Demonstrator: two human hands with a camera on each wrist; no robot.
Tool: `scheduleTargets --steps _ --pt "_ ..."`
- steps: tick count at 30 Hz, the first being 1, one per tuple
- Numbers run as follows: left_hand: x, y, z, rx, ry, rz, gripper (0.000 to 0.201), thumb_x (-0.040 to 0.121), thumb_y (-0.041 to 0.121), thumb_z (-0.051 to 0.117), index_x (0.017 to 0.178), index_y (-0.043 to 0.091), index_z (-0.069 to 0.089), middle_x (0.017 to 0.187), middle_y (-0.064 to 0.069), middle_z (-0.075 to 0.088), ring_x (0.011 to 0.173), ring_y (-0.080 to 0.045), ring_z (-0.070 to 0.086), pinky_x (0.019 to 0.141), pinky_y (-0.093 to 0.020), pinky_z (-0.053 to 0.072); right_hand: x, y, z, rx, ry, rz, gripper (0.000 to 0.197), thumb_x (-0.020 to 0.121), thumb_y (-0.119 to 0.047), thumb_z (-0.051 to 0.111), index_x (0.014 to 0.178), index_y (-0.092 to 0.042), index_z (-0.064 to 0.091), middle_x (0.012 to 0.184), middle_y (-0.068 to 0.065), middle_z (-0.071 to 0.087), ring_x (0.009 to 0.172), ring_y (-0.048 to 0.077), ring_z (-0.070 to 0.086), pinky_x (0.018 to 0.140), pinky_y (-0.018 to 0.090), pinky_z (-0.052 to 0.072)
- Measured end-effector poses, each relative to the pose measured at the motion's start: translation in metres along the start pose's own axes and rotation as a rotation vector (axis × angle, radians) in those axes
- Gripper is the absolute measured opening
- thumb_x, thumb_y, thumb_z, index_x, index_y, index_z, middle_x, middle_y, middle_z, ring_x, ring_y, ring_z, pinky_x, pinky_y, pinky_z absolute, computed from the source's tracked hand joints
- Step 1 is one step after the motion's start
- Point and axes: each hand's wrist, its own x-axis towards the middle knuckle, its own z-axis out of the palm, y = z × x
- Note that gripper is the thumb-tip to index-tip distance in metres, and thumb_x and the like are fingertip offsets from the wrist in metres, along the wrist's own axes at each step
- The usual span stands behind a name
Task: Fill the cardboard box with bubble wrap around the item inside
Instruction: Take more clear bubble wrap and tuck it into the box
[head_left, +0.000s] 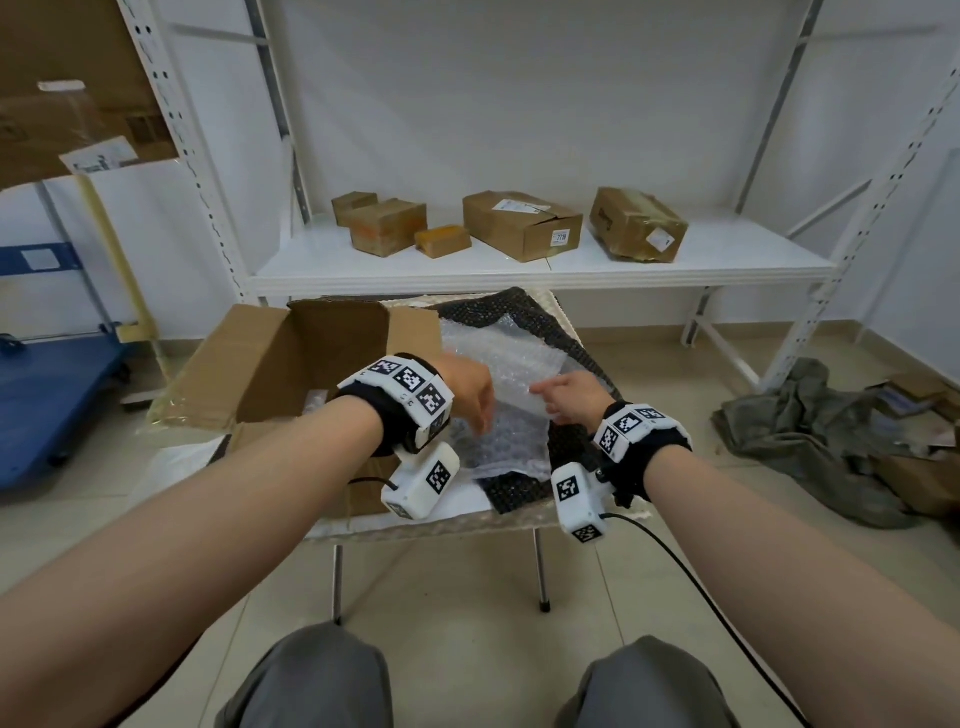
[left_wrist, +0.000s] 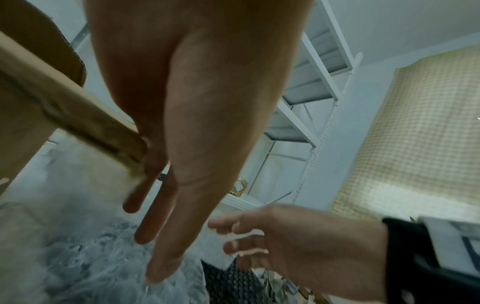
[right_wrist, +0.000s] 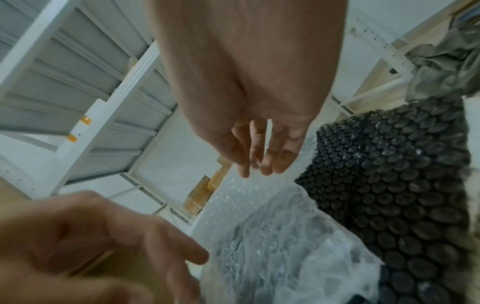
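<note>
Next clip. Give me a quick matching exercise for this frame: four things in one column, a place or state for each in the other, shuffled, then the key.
Things:
1. cardboard box
2. clear bubble wrap
3. black bubble wrap
4. grey cloth

Places or states:
A. crumpled on the floor, to the right
B. flaps open, on the left of the small table
C. spread under the clear sheet
D. under both open hands, right of the box

Pairs: 1-B, 2-D, 3-C, 4-A

The left hand and right hand hold nothing yet.

White metal shelving (head_left: 519, 270) against white wall, tiled floor (head_left: 623, 587).
</note>
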Motion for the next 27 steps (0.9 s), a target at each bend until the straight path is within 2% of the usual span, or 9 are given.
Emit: scheduleTargets --steps 3,6,8,11,14,18,20,22,27 --pt "0.003 0.015 0.007 0.078 -0.129 0.017 0.026 0.086 0.026 0.076 0.111 0.02 0.077 0.116 0.004 0.072 0.098 -0.012 0.061 0.093 -0.032 0.05 -0.001 -0.004 -0.004 0.145 -0.012 0.005 0.035 0.096 0.005 0.039 0.12 0.005 0.065 0.089 0.011 0.06 0.066 0.014 0.057 0.061 0.023 0.05" --pt "0.012 0.03 0.016 0.211 -0.288 0.022 0.031 0.087 0.028 0.073 0.118 0.026 0.074 0.126 0.009 0.068 0.115 -0.013 0.059 0.112 -0.046 0.036 -0.002 -0.005 -0.005 0.204 -0.052 0.001 0.036 0.095 0.01 0.037 0.121 0.005 0.061 0.115 0.024 0.063 0.068 0.018 0.061 0.071 0.029 0.053" --pt "0.017 0.037 0.021 0.232 -0.361 0.013 0.035 0.087 0.033 0.073 0.122 0.031 0.071 0.135 0.009 0.063 0.128 -0.017 0.054 0.114 -0.045 0.038 -0.003 -0.004 -0.006 0.205 -0.06 -0.004 0.036 0.095 0.009 0.039 0.122 0.003 0.062 0.128 0.024 0.061 0.071 0.018 0.062 0.079 0.032 0.054" --pt "0.019 0.043 0.026 0.249 -0.381 0.007 0.045 0.09 0.037 0.068 0.134 0.027 0.062 0.14 0.005 0.059 0.129 -0.02 0.053 0.107 -0.037 0.043 -0.005 -0.002 -0.009 0.185 -0.107 0.009 0.032 0.097 0.006 0.041 0.121 0.002 0.062 0.118 0.017 0.061 0.07 0.015 0.059 0.074 0.028 0.054" --pt "0.018 0.043 0.022 0.181 -0.263 0.02 0.035 0.086 0.032 0.071 0.116 0.013 0.069 0.114 -0.002 0.07 0.107 -0.024 0.064 0.096 -0.037 0.051 -0.007 0.002 -0.012 0.14 -0.134 0.025 0.025 0.1 -0.007 0.049 0.119 0.002 0.064 0.114 0.014 0.064 0.077 0.015 0.058 0.073 0.025 0.052" --pt "0.004 0.043 -0.004 -0.095 0.018 0.103 0.02 0.079 0.017 0.081 0.098 0.014 0.079 0.104 0.0 0.077 0.098 -0.016 0.069 0.095 -0.033 0.052 -0.012 0.006 -0.015 0.124 -0.14 0.017 0.05 0.104 -0.048 0.033 0.11 -0.011 0.067 0.127 0.01 0.064 0.11 0.023 0.058 0.107 0.042 0.041" --pt "-0.005 0.044 -0.02 -0.22 0.189 0.128 0.016 0.074 0.013 0.085 0.089 0.014 0.08 0.093 0.001 0.078 0.087 -0.009 0.07 0.087 -0.025 0.051 -0.016 0.007 -0.017 0.185 -0.117 0.026 0.063 0.102 -0.057 0.024 0.125 -0.01 0.059 0.141 0.013 0.054 0.126 0.029 0.052 0.11 0.043 0.035" --pt "-0.011 0.043 -0.032 -0.304 0.324 0.124 0.013 0.071 0.009 0.086 0.083 0.014 0.081 0.083 0.004 0.077 0.075 0.0 0.065 0.076 -0.017 0.047 -0.018 0.007 -0.017 0.279 -0.136 0.033 0.075 0.1 -0.063 0.017 0.149 -0.01 0.038 0.151 0.015 0.042 0.136 0.032 0.044 0.113 0.042 0.031" --pt "-0.026 0.045 -0.055 -0.519 0.602 0.121 0.011 0.077 0.0 0.079 0.082 0.01 0.076 0.071 0.012 0.063 0.06 0.004 0.053 0.052 -0.002 0.038 -0.022 0.006 -0.019 0.372 -0.171 0.052 0.089 0.088 -0.082 0.014 0.153 -0.024 0.034 0.151 0.008 0.047 0.138 0.027 0.043 0.118 0.051 0.026"
